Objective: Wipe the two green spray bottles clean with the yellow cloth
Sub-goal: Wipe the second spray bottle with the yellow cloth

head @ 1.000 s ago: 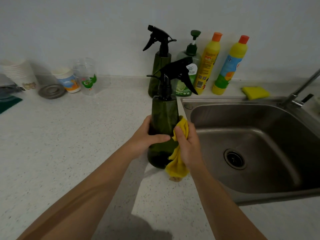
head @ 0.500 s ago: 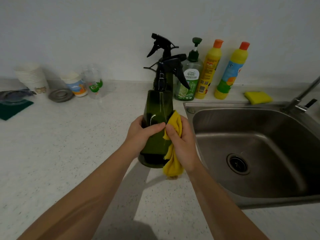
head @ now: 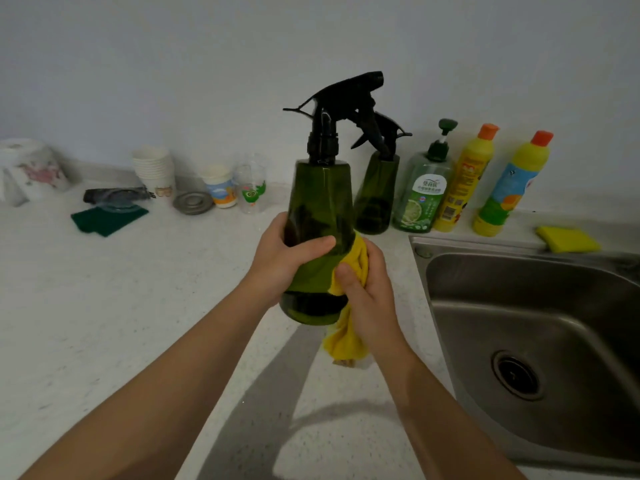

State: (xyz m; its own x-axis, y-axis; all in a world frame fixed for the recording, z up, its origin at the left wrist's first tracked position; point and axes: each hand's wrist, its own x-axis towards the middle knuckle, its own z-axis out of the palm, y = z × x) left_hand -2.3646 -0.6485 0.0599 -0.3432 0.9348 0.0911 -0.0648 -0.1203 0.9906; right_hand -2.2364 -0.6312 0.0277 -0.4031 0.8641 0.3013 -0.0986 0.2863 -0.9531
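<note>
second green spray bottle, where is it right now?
In the head view, the second green spray bottle with the black trigger stands on the counter by the back wall, behind the held green bottle, directly left of the green dish-soap pump bottle.

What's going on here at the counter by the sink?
A person is cleaning a green spray bottle. The left hand grips it around the lower body and holds it up off the counter, while the right hand presses a yellow cloth against its side. A second green spray bottle stands by the wall beside a soap dispenser, untouched. The sink is to the right.
</note>
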